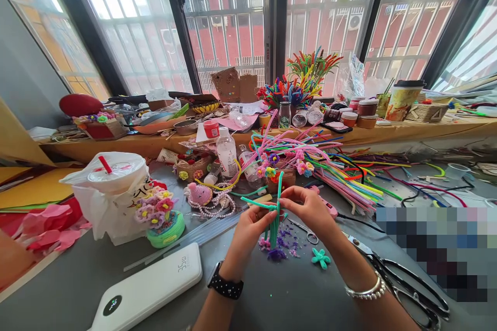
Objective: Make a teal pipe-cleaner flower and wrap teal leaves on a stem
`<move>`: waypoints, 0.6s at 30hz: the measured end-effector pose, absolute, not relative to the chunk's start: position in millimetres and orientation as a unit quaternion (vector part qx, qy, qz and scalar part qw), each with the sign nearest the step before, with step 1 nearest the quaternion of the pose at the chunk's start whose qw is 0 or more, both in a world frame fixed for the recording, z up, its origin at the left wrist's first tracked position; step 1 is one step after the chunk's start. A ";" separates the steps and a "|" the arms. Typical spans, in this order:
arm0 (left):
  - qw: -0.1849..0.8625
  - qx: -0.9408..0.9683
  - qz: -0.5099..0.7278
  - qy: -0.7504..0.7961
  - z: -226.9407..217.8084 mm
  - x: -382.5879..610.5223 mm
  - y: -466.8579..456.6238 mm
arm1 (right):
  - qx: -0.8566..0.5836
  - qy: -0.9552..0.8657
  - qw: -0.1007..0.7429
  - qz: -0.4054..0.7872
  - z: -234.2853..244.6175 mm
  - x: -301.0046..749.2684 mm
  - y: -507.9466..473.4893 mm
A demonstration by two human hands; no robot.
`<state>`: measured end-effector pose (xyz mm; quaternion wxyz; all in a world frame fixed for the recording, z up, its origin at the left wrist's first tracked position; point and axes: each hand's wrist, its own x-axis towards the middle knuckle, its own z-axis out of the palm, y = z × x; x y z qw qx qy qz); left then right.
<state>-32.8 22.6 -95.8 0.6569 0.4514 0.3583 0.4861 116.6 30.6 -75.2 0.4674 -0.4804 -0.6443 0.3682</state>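
Both hands meet above the middle of the grey table. My left hand (pixel 254 227) pinches a bundle of green pipe cleaners (pixel 274 232) where the stems cross; one end sticks out to the left. With thumb and fingers closed, my right hand (pixel 305 207) grips an upright green stem of the same bundle. Purple fuzz (pixel 276 254) shows at the bundle's lower end, just over the tabletop; whether it is attached I cannot tell. A turquoise pipe-cleaner flower (pixel 320 258) lies below my right hand. Small silver scissors (pixel 310 237) rest behind my right wrist, among purple scraps (pixel 289 238).
A white power bank (pixel 151 284) lies front left, large black-handled scissors (pixel 411 289) front right. Behind my hands are loose coloured pipe cleaners (pixel 345 181), a clear bottle (pixel 227 155) and a pink glue gun (pixel 328 204) with its cord. A bagged cup (pixel 114 191) stands left.
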 end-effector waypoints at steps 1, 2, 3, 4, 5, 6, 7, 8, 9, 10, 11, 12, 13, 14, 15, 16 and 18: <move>0.657 0.453 0.488 0.354 -94.7 -32.3 21.8 | -0.483 -0.645 0.466 0.365 -76.0 116.2 30.8; 0.655 0.455 0.491 0.351 -94.0 -32.0 21.4 | -0.485 -0.646 0.465 0.361 -76.6 116.0 31.0; 0.652 0.457 0.494 0.350 -93.9 -32.0 21.3 | -0.487 -0.648 0.464 0.358 -77.1 115.8 31.1; 0.649 0.459 0.497 0.349 -94.3 -32.0 21.5 | -0.487 -0.649 0.465 0.353 -77.7 115.5 31.3; 0.646 0.461 0.499 0.348 -95.1 -32.1 22.0 | -0.488 -0.651 0.466 0.348 -78.2 115.2 31.4; 0.644 0.462 0.502 0.347 -96.2 -32.2 22.7 | -0.488 -0.652 0.468 0.343 -78.7 114.9 31.4; 0.641 0.462 0.505 0.346 -97.5 -32.3 23.3 | -0.488 -0.653 0.470 0.338 -79.3 114.5 31.5; 0.639 0.463 0.508 0.344 -98.7 -32.3 24.0 | -0.489 -0.653 0.471 0.336 -79.8 114.1 31.5; 0.637 0.465 0.511 0.343 -99.8 -32.3 24.5 | -0.490 -0.652 0.471 0.336 -80.3 113.8 31.5; 0.636 0.465 0.512 0.342 -100.6 -32.3 24.8 | -0.492 -0.649 0.470 0.339 -80.6 113.5 31.4; 0.635 0.464 0.514 0.342 -101.2 -32.2 25.1 | -0.494 -0.646 0.469 0.345 -80.8 113.4 31.3; 0.635 0.462 0.515 0.343 -101.5 -32.2 25.1 | -0.495 -0.642 0.467 0.353 -80.8 113.2 31.1; 0.636 0.460 0.515 0.344 -101.6 -32.2 25.1 | -0.496 -0.637 0.466 0.362 -80.7 113.2 30.9; 0.637 0.458 0.515 0.346 -101.7 -32.3 25.0 | -0.497 -0.632 0.466 0.370 -80.5 113.2 30.8; 0.637 0.457 0.514 0.348 -101.7 -32.4 25.0 | -0.497 -0.627 0.467 0.378 -80.3 113.2 30.7; 0.636 0.459 0.513 0.349 -101.9 -32.4 24.9 | -0.496 -0.622 0.468 0.385 -80.1 113.2 30.8; 0.635 0.466 0.507 0.350 -102.8 -32.6 25.0 | -0.496 -0.613 0.472 0.395 -80.1 113.3 31.3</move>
